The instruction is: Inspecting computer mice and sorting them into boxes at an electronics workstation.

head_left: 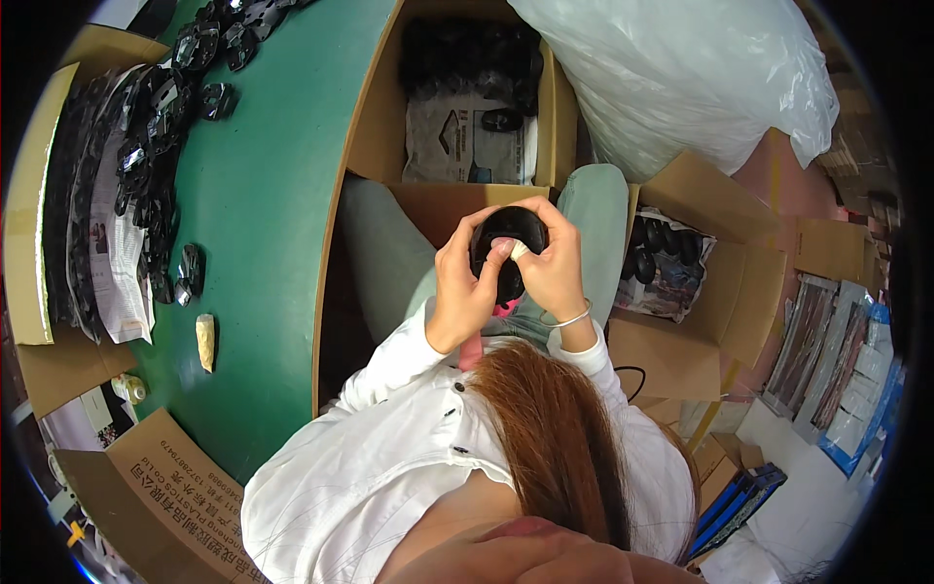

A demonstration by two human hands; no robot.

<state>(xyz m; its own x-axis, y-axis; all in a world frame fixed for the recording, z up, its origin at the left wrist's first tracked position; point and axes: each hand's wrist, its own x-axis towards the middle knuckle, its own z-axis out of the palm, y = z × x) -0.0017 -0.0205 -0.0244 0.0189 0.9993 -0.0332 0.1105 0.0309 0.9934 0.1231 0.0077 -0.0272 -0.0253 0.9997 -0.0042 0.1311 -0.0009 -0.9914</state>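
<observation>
Over my lap, both hands hold a black oval plastic shell [526, 222], which looks like a computer mouse shell. My left hand [455, 284] wraps its left side, with the thumb pressed on the face of the shell. On the right side my right hand [556, 278] closes round it, and its thumb, wearing a pale cover [520, 250], presses beside the left thumb. The thumbs hide part of the shell's middle. A small pink thing [506, 309] shows just below it; its kind is unclear.
Left stands a green table [263, 195] with loose black plastic parts [191, 271] and a cream-coloured roll [205, 343]. A carton [556, 117] ahead and another [749, 292] at right hold black shells on newspaper. A large white plastic bag [681, 68] bulges at far right.
</observation>
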